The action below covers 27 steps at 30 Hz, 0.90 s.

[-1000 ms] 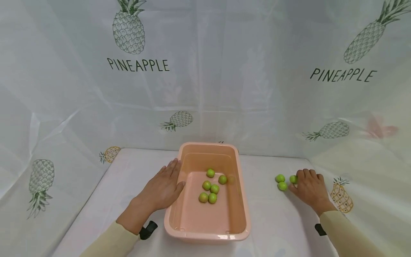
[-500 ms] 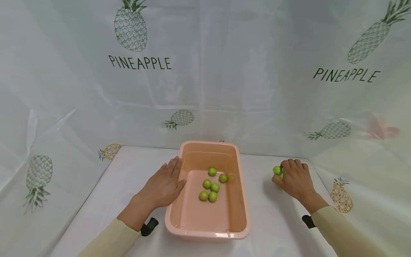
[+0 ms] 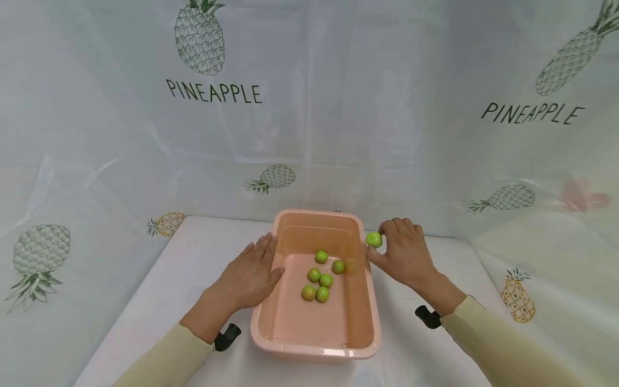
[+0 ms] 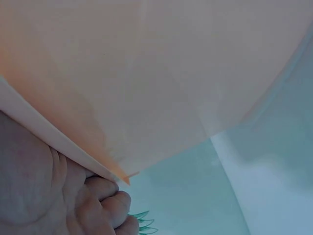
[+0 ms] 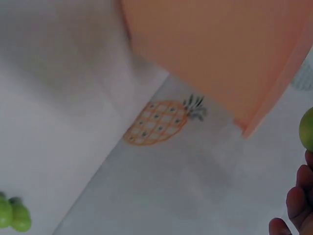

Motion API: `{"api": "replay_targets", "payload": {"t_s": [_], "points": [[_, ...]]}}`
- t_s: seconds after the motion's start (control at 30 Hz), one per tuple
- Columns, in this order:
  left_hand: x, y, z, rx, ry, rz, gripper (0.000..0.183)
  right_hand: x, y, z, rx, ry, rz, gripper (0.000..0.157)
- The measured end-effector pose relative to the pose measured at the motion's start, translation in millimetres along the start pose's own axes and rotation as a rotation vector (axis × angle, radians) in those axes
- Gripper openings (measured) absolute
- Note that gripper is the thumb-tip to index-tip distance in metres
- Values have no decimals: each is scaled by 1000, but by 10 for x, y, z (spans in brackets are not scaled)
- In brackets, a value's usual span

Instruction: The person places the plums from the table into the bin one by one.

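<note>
A peach-coloured plastic tub (image 3: 314, 350) stands on the white-covered table. Inside it lie several small round green fruits (image 3: 326, 280). My right hand (image 3: 403, 252) pinches another green fruit (image 3: 374, 239) between thumb and fingertips, close to the tub's right rim in the head view. That fruit (image 5: 307, 128) shows in part at the right edge of the right wrist view. With its fingers straight, my left hand (image 3: 249, 271) rests along the tub's left rim. The left wrist view shows its palm (image 4: 29, 181) beneath the rim, beside the outer wall (image 4: 122, 73).
Two more green fruits (image 5: 13, 215) lie on the table in the right wrist view; my right hand and forearm hide them in the head view. Pineapple-printed sheeting (image 3: 348, 118) rises behind the table (image 3: 203, 236) and along both sides.
My right hand has picked a green fruit off the table on the right and carried it leftward to the tub's right rim. The left hand has stayed at the left rim.
</note>
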State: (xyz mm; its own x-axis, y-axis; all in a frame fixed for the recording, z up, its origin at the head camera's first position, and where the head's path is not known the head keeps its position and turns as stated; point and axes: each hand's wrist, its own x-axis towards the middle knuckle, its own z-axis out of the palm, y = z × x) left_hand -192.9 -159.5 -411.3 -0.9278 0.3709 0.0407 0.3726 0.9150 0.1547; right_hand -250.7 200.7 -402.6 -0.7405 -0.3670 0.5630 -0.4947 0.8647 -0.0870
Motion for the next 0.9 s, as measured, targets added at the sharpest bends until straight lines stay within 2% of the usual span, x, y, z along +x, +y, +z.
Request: {"api": "replay_targets", "payload": {"t_s": [0.17,0.4,0.6,0.9], "points": [[2,13,-4,-21,-2,-4,75,83,-487,62,29,-90,-98,36],[-19,23,9,-21,2,-17,75,-33,-966,200,83,-195,-256,35],[-98,107,29,-15,22,-33,75,-180,-1075,233,26,-232,-357,40],[-153,144,70,-30,44,-29,74,-239,-1072,226,11,-222,-383,37]]}}
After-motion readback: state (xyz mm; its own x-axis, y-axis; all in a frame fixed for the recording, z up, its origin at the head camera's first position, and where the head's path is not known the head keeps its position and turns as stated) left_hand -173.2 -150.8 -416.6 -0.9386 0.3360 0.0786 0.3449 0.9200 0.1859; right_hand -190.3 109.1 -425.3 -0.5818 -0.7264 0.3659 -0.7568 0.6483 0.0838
